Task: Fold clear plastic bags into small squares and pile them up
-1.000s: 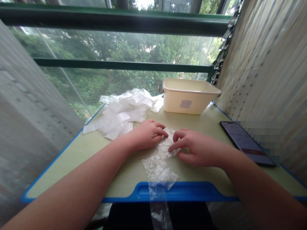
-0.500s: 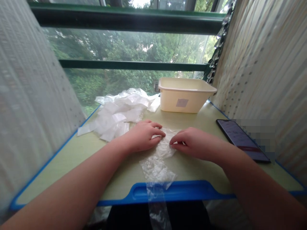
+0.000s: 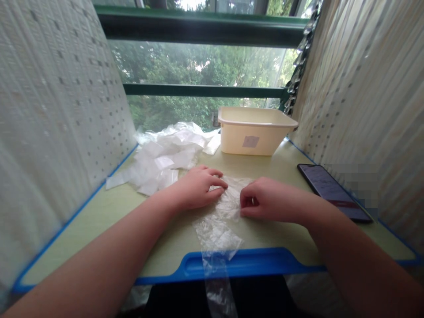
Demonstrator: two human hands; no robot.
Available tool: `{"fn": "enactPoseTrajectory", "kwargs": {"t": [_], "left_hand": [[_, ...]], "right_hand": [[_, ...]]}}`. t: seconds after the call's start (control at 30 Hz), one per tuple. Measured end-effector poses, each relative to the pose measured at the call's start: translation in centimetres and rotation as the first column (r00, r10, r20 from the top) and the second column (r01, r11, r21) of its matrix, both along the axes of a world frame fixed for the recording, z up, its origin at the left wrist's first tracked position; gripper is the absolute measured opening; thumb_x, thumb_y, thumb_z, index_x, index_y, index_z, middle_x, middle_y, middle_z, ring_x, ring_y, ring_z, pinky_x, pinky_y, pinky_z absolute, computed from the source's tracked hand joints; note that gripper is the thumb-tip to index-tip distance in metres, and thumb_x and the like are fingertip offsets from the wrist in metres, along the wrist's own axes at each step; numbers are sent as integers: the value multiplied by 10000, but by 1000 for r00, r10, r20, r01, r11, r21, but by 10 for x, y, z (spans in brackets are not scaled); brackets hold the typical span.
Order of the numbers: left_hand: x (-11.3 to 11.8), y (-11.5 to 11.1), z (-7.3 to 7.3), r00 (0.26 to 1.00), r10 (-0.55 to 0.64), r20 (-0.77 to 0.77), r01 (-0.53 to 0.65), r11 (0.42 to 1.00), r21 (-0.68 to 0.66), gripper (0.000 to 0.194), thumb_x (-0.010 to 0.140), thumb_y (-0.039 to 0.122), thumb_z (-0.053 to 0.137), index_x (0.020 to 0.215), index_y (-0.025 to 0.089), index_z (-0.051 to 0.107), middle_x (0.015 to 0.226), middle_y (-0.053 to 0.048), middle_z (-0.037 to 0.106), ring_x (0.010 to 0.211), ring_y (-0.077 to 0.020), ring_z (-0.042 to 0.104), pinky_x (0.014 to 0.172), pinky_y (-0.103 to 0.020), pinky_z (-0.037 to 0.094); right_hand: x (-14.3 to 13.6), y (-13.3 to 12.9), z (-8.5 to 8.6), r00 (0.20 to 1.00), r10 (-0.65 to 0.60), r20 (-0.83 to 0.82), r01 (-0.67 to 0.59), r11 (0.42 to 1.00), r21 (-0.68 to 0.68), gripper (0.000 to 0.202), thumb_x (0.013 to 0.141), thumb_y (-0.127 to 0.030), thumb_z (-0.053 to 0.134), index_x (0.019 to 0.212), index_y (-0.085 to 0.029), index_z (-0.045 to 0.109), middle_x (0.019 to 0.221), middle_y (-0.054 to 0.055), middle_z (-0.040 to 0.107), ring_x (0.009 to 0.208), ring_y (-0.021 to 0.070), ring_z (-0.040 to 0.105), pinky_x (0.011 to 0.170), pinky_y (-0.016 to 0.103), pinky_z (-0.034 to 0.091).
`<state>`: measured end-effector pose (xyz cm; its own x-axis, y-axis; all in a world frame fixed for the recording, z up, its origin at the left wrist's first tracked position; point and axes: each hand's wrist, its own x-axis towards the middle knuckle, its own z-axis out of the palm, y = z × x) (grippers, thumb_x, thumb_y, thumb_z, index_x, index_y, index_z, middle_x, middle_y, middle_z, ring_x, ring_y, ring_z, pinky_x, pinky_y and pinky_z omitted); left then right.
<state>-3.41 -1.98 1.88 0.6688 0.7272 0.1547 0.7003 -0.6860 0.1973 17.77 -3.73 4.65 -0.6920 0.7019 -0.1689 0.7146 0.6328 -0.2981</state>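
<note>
Crumpled clear plastic film lies on the light green table, and its lower end hangs over the front edge. My left hand rests on the film's upper left side, palm down with the fingers a little apart. On the film's right edge is my right hand, its fingers curled and pinched together at the plastic. A heap of white and clear plastic pieces spreads out behind my left hand.
A cream plastic tub with a small label stands at the back. To the right lies a dark phone. The table has a blue rim with a raised tray in front. Curtains flank both sides, and a window is behind.
My right hand has shifted slightly right and down, and its fingers have curled in more at the film's edge. My left hand has hardly moved. The left curtain has swung inward.
</note>
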Motion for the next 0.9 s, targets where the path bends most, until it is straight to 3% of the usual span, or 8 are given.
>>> {"fn": "enactPoseTrajectory", "kwargs": {"t": [0.3, 0.6, 0.67, 0.73, 0.83, 0.9], "left_hand": [[-1, 2, -1, 1000, 18, 8, -18, 1000, -4, 325, 863, 361, 374, 1047, 290, 632, 1149, -35, 567, 1019, -210, 497, 901, -370, 354], [-1, 2, -3, 1000, 19, 15, -19, 1000, 23, 307, 858, 356, 384, 1007, 305, 647, 1143, -34, 560, 994, -223, 504, 882, -386, 371], [-1, 2, -3, 1000, 13, 29, -13, 1000, 25, 298, 854, 348, 394, 984, 290, 655, 1152, -39, 552, 1003, -222, 504, 888, -384, 372], [-1, 1, -2, 999, 13, 39, -15, 999, 41, 282, 847, 342, 407, 964, 281, 656, 1166, -42, 541, 1009, -223, 501, 893, -387, 372], [0, -1, 0, 999, 27, 40, -31, 995, 91, 254, 833, 334, 422, 919, 266, 651, 1165, -39, 539, 1022, -232, 490, 903, -410, 369], [1, -2, 1, 998, 38, 46, -44, 992, 122, 225, 814, 272, 428, 895, 241, 635, 1148, -38, 550, 1037, -231, 479, 917, -411, 366]], "right_hand": [[-3, -2, -1, 998, 55, 10, -56, 996, 75, 181, 750, -258, 491, 710, -202, 658, 647, 16, 629, 551, 114, 494, 527, 235, 311], [-1, -5, 6, 998, 56, -3, -56, 998, 34, 148, 740, -239, 500, 687, -202, 634, 644, 0, 620, 546, 110, 488, 522, 228, 319], [2, -2, 9, 1000, 7, 3, -7, 1000, 30, 159, 750, -280, 503, 711, -208, 639, 648, 0, 623, 541, 112, 493, 513, 230, 317], [6, 3, 9, 994, -109, 13, 107, 988, 114, 201, 767, -335, 489, 739, -207, 641, 677, 13, 631, 566, 124, 509, 513, 236, 315], [13, 13, 5, 938, -346, 7, 329, 897, 295, 340, 784, -458, 447, 854, -185, 637, 793, 64, 643, 656, 167, 543, 535, 254, 323], [16, 19, -1, 915, -402, 14, 381, 877, 293, 446, 773, -541, 423, 939, -175, 617, 864, 87, 639, 707, 192, 556, 554, 262, 339]]}}
